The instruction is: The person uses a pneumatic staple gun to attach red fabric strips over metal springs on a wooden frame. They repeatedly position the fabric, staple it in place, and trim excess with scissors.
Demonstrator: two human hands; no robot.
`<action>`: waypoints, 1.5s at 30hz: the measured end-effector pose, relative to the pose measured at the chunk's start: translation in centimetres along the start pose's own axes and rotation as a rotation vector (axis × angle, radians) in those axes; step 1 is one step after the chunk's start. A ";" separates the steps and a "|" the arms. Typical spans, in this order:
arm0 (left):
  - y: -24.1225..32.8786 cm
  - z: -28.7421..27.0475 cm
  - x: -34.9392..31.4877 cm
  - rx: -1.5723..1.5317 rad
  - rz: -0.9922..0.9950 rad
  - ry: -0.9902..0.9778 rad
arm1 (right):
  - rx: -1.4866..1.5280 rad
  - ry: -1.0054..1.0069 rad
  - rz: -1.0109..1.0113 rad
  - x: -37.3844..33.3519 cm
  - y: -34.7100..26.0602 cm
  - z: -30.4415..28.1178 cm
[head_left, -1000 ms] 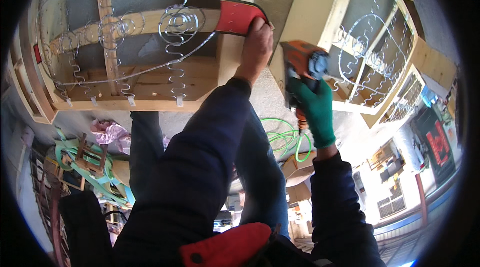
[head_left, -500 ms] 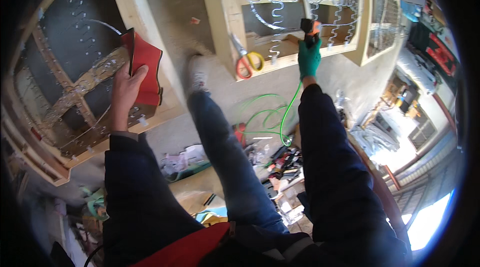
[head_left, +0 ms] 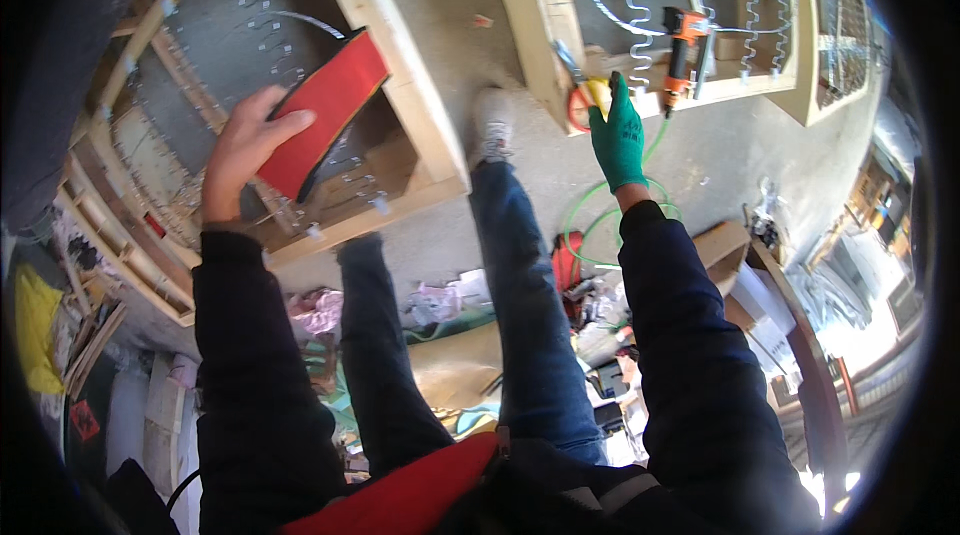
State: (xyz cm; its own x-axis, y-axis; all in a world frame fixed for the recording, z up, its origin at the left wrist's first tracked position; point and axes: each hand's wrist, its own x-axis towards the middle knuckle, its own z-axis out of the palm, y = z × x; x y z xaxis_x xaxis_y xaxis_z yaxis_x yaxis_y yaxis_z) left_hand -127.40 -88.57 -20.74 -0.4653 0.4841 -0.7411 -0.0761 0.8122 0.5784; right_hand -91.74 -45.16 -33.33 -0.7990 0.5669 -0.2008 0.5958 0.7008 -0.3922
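My left hand is closed on a folded red strip with dark edges, apparently fabric, over the left wooden frame. My right hand, in a green glove, has its thumb and fingers around the yellow handle of the scissors. The scissors lie at the near left corner of the right wooden frame, with their other handle red. Just right of the glove, an orange and black air staple gun rests on that frame's near rail, out of my hand.
Wavy metal springs span the right frame. A green air hose coils on the floor below it. Another frame stands farther right. Scraps and tools lie around my legs, and a curved brown wooden piece is at the lower right.
My right hand has let go of the staple gun on the frame's rail and moved left onto the scissors. The left hand still holds the red strip. The view has shifted left.
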 end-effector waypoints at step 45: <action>10.5 12.2 -0.3 -0.655 0.351 0.477 | 0.246 -0.426 0.044 -4.9 -26.7 13.5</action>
State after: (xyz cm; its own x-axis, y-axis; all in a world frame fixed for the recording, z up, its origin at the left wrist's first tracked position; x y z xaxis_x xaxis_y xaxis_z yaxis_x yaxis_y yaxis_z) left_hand -117.30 -76.20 -18.55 -0.8644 0.3641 -0.3468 -0.2815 0.2212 0.9337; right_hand -104.84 -72.44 -33.98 -0.7668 0.3301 -0.5505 0.6334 0.5280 -0.5657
